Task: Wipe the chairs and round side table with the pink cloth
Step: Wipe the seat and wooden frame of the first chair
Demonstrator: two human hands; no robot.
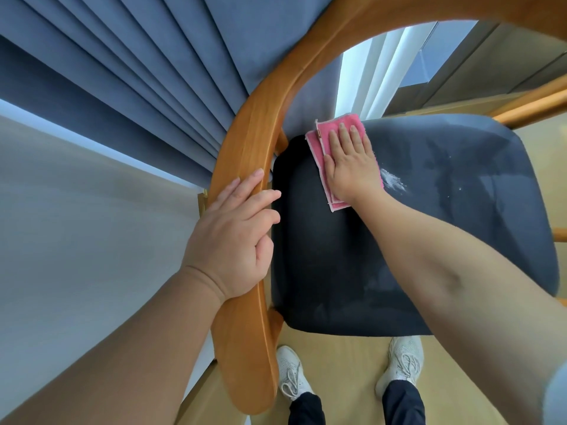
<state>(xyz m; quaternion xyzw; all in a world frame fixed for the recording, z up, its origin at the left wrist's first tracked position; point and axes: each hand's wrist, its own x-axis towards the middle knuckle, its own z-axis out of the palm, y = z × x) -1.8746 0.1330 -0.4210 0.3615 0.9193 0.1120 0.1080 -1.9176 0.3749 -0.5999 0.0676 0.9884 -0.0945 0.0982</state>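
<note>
From the head view we see our right hand (352,167) lying flat, fingers straight and close together, pressing the folded pink terry cloth (317,147) onto the far left corner of the dark grey upholstered chair seat (445,234). A white powdery smear (394,180) sits on the seat just right of the cloth. Our left hand (233,237) rests on the curved honey-coloured wooden armrest (245,142) at the left, fingers loosely laid along its top. Pleated blue-grey curtains (138,72) hang beyond; nearest us, white trainers (291,372) stand on the pale wooden floor (346,363)
</note>
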